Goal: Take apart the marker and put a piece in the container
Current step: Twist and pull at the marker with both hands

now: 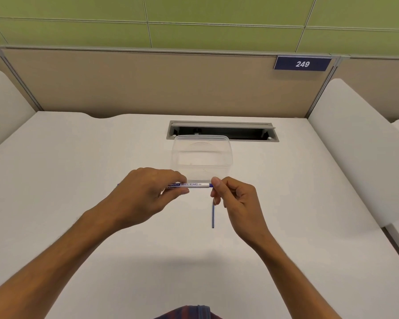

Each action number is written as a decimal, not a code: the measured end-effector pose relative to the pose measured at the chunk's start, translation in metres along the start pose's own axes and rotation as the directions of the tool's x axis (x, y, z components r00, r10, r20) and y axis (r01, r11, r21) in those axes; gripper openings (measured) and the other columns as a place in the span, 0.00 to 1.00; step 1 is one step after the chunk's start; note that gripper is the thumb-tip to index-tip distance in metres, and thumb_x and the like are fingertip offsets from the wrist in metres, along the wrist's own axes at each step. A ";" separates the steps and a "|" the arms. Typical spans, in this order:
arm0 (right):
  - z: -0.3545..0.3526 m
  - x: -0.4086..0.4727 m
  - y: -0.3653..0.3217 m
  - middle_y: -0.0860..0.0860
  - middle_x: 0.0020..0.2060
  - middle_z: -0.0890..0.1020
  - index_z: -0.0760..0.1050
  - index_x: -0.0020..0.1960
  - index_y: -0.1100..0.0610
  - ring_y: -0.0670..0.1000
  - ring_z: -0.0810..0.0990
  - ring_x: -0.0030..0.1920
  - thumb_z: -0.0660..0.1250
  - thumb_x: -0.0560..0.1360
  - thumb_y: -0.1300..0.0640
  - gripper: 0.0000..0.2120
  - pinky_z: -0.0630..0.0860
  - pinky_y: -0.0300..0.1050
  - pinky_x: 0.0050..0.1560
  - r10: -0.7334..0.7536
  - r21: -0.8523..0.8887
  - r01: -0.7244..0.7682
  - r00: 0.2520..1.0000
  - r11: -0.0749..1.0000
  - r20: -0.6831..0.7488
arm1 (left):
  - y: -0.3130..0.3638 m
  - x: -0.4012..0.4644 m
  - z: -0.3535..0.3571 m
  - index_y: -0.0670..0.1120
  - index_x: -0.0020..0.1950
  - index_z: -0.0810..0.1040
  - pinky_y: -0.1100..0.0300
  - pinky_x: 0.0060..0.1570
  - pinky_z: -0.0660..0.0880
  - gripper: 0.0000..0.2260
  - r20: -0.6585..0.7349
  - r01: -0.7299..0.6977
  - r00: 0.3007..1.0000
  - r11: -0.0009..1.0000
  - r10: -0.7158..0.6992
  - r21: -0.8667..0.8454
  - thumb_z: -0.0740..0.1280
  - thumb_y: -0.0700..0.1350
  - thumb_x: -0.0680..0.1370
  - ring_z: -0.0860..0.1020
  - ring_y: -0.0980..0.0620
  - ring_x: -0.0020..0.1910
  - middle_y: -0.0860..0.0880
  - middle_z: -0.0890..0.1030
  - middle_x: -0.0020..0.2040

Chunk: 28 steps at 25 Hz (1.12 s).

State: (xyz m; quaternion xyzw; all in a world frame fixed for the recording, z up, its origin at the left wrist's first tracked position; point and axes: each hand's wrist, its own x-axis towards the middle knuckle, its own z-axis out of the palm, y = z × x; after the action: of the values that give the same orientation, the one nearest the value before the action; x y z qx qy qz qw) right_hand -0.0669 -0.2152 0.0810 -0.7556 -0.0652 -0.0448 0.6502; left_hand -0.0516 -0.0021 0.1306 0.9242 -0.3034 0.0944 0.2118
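A white whiteboard marker (194, 184) with blue print lies level above the desk, just in front of a clear plastic container (202, 155). My left hand (145, 192) grips the marker's left part, and a bit of blue shows past that hand on the left. My right hand (230, 196) pinches the marker's blue right end between thumb and forefinger. A thin blue rod (213, 216) runs down from under my right hand's fingers toward me; whether those fingers hold it or it lies on the desk I cannot tell.
The white desk (78, 180) has a grey cable slot (222, 131) right behind the container. Beige partition panels stand at the back, with a blue sign reading 249 (302, 63). White side dividers flank the desk left and right.
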 end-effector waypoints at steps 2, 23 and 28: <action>-0.003 -0.002 0.001 0.50 0.33 0.81 0.80 0.39 0.50 0.53 0.74 0.34 0.65 0.80 0.49 0.13 0.70 0.38 0.30 -0.008 0.008 0.008 1.000 1.000 0.023 | 0.001 -0.001 -0.001 0.50 0.48 0.81 0.63 0.29 0.61 0.09 -0.017 -0.009 1.000 1.000 0.009 -0.005 0.64 0.53 0.77 0.66 0.61 0.27 0.60 0.72 0.33; -0.016 0.001 0.005 0.46 0.32 0.83 0.79 0.34 0.45 0.44 0.76 0.34 0.66 0.79 0.49 0.15 0.69 0.38 0.37 -0.007 0.000 0.007 0.999 1.000 0.048 | 0.009 0.002 0.007 0.51 0.48 0.84 0.59 0.25 0.66 0.07 -0.063 -0.025 0.998 0.999 0.028 0.048 0.67 0.51 0.75 0.64 0.56 0.28 0.57 0.75 0.32; -0.024 0.003 0.008 0.45 0.37 0.85 0.83 0.42 0.50 0.43 0.83 0.43 0.70 0.77 0.54 0.06 0.75 0.36 0.46 -0.048 0.018 0.048 0.998 0.999 0.047 | 0.006 0.007 0.009 0.51 0.48 0.84 0.61 0.28 0.62 0.08 -0.069 -0.003 0.998 1.000 0.002 -0.017 0.67 0.52 0.75 0.65 0.56 0.28 0.61 0.69 0.31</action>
State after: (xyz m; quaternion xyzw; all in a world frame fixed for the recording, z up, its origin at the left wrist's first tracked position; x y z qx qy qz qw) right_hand -0.0619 -0.2397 0.0776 -0.7492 -0.0990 -0.0421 0.6535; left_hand -0.0496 -0.0142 0.1271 0.9183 -0.2977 0.1239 0.2297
